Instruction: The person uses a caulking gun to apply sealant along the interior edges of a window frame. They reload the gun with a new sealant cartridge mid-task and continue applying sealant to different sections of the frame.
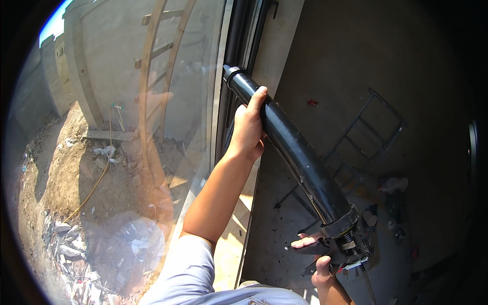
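Observation:
A long black caulking gun (pixel 307 155) slants across the middle of the head view, its tip at the dark window frame (pixel 241 35) on the upper left. My left hand (pixel 248 124) is wrapped round the barrel close to the front collar, thumb on top. At the rear end, low on the right, my right hand (pixel 323 277) grips the handle and trigger (pixel 315 248); part of its palm is hidden. A thin rod (pixel 368 284) sticks out behind the gun. Whether the tip touches the frame or stands just off it, I cannot tell.
Left of the frame is a glass pane (pixel 195 101) with reflections. Behind it stand a wooden ladder (pixel 146 76), rubble (pixel 71 249) and a yellow hose (pixel 96 186). A pale sill (pixel 231 259) runs beside my arm. On the dim right side a metal rack (pixel 373 127) stands near scattered items.

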Available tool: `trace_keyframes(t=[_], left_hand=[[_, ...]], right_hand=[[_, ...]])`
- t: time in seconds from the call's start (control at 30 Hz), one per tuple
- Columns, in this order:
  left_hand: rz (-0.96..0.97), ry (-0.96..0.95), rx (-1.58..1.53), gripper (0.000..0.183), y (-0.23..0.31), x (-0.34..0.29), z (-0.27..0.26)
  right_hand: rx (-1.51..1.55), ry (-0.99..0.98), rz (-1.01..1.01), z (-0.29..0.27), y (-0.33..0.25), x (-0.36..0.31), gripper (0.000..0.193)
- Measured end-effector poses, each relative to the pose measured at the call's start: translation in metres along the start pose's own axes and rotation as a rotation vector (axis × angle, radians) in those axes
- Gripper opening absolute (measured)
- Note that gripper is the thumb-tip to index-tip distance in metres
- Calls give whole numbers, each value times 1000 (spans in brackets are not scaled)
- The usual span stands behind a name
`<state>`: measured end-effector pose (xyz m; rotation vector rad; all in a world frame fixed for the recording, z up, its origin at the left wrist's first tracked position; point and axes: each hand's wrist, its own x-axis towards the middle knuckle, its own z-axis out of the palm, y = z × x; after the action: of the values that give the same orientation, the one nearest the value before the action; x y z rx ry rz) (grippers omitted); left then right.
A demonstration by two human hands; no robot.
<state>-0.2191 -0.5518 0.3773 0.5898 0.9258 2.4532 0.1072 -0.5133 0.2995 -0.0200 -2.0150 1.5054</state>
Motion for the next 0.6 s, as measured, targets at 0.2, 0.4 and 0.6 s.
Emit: trace_keyframes(t=[0.2, 0.4, 0.6], left_hand=[[-3, 19, -6, 48, 0, 1, -2], [-19, 43, 6, 49, -1, -1, -3], [-19, 33, 7, 49, -2, -2, -5]], right_hand=[[-30, -23, -19, -1, 2, 1, 74], [-15, -22, 21, -4, 10, -7, 74], [-15, -18, -22, 1, 8, -2, 74]])
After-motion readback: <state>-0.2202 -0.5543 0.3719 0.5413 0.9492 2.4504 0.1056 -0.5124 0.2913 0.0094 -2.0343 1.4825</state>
